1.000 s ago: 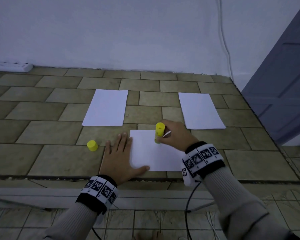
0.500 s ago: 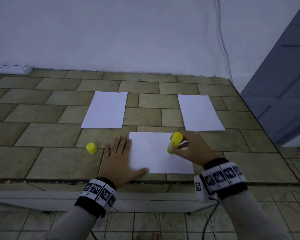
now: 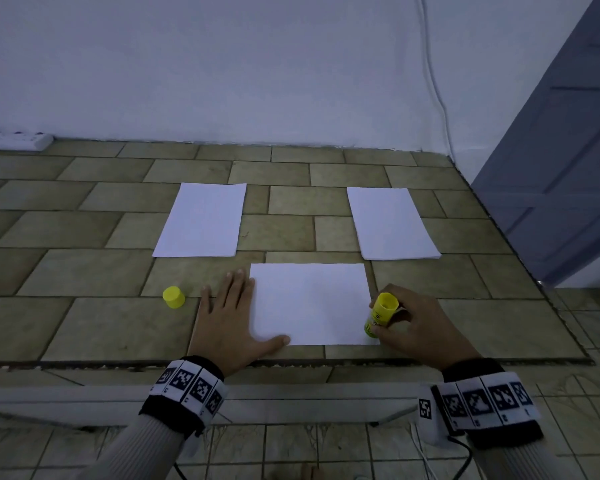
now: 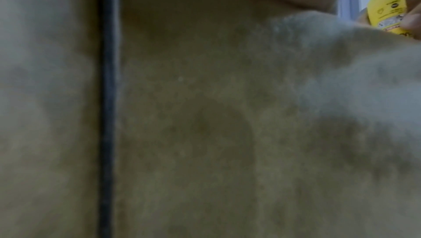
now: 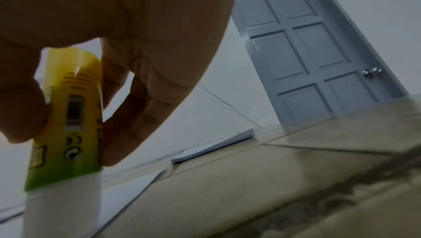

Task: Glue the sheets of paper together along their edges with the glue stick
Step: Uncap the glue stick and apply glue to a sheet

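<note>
Head view shows your right hand [image 3: 420, 323] clasping the glue stick [image 3: 381, 314] mid-barrel, tip down at the near right corner of the sheet [image 3: 309, 303]. Your left hand [image 3: 231, 317] lies flat, pinning the far edge. Thin paper creeps and wrinkles, I judge: press lightly.

Left hand [image 3: 234, 318] flat, palm down, fingers spread a bit, thumb stuck out sideways toward the right hand. Right hand [image 3: 418, 323] curled, thumb and fingers [image 5: 127, 116] pinched tight. Both forearms in light sleeves, marker bands round both wrists.
</note>
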`<state>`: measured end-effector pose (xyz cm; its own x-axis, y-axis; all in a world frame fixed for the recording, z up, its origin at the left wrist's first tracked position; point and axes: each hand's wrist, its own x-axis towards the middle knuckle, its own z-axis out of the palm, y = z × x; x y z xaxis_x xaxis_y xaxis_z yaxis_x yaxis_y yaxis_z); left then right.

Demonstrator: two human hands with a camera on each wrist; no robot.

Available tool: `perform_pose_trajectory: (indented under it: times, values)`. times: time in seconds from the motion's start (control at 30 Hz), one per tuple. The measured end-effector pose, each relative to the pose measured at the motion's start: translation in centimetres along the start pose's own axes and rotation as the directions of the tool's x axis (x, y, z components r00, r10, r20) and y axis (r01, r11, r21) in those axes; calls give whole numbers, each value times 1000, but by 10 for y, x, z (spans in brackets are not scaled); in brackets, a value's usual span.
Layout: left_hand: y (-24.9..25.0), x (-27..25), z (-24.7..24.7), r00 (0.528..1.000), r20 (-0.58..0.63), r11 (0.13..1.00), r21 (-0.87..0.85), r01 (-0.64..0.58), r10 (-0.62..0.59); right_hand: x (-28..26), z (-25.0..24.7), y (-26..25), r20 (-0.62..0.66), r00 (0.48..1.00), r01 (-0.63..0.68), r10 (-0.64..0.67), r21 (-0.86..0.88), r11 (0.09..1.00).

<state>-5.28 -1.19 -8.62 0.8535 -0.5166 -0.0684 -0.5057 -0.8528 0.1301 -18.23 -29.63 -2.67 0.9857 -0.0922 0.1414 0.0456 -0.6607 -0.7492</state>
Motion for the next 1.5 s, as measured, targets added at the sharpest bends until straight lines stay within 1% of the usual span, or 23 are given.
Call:
perform_pose_trajectory:
  times: [0.17,0.23,0.37,0.5,0.7,0.77,0.83,0.9,1.0,1.07,1.1,1.13,1.2,1.23,1.3,1.33,1.37,1.43,1.5]
  values:
    - [0,0,-1,1000,11,1000,9,6,-6,13,0,4,13,1000,-3,3,-6,1000]
    - [0,0,-1,1000,15,1000,11,4,-4,25,-1,4,13,1000,-13,14,-17,1000]
    - [0,0,0,1000,11,1000,3,-1,1,53,-3,2,15,1000,19,-19,-61,998]
    - [-1,1,1,1000,4,1000,-3,-4,4,81,-5,10,-34,999,-39,36,-102,994]
    - [-2,1,2,1000,-3,1000,5,-9,9,104,-3,11,-97,993,-77,61,-173,982]
    - [-2,1,2,1000,-13,1000,-8,-9,9,105,-3,10,-110,989,-116,98,-164,980]
    - [-2,1,3,1000,-16,1000,-14,-11,10,102,-7,9,-99,980,-186,170,-185,965]
    - [-3,1,3,1000,-27,1000,-27,-11,10,96,-14,5,-85,966,-258,244,-298,919]
    - [-4,1,5,999,-33,999,-30,-14,13,84,-22,3,-60,937,-323,343,-521,790]
    - [-3,2,6,998,-61,999,-38,-24,21,76,-22,4,2,911,-309,413,-661,684]
    - [-4,2,7,997,-77,999,-43,-31,27,72,-21,5,39,896,-290,442,-702,650]
    - [-4,2,9,996,-88,998,-47,-36,32,68,-20,7,62,883,-285,465,-716,637]
    - [-5,2,11,995,-95,998,-46,-40,36,61,-24,9,54,875,-325,481,-671,667]
    - [-6,2,11,995,-92,998,-39,-39,36,58,-27,11,23,878,-363,477,-617,698]
    - [-6,3,11,996,-85,999,-12,-39,37,54,-37,13,-76,887,-435,456,-470,768]
    - [-5,3,12,996,-82,999,-2,-39,39,53,-42,14,-139,883,-465,448,-386,796]
    - [-5,2,11,996,-83,999,4,-40,40,52,-48,15,-206,868,-496,451,-309,812]
    - [-5,2,12,996,-73,999,10,-41,42,52,-58,21,-309,816,-558,488,-201,805]
    - [-6,3,12,996,-71,999,20,-44,46,51,-65,31,-347,773,-610,531,-176,773]
